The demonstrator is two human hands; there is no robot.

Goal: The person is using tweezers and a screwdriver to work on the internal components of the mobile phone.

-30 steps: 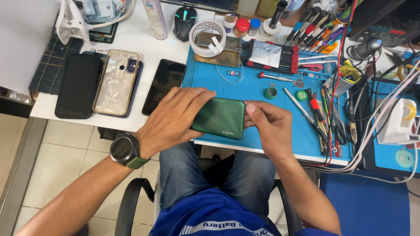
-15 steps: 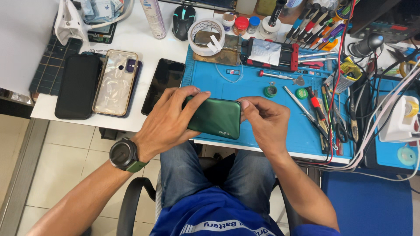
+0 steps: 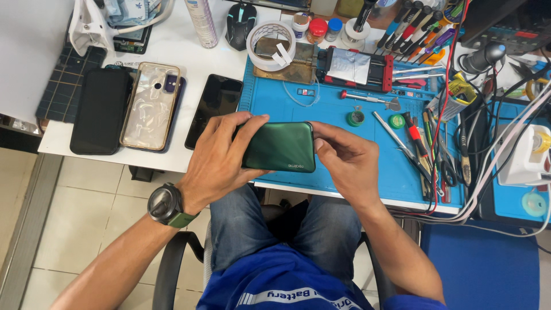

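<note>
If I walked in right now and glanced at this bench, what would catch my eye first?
Most likely the glossy green phone, back side up, gripped at its ends by the left hand and the right hand over the front edge of the blue work mat. Next, three phones lie side by side on the white table to the left, the middle one in a clear, crinkled case. A cluster of screwdrivers stands at the back right.

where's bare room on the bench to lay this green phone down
Bare mat between the tape roll and the hands holding the green phone; a white strip right of the black phone. Crowded: tools at right.
</note>
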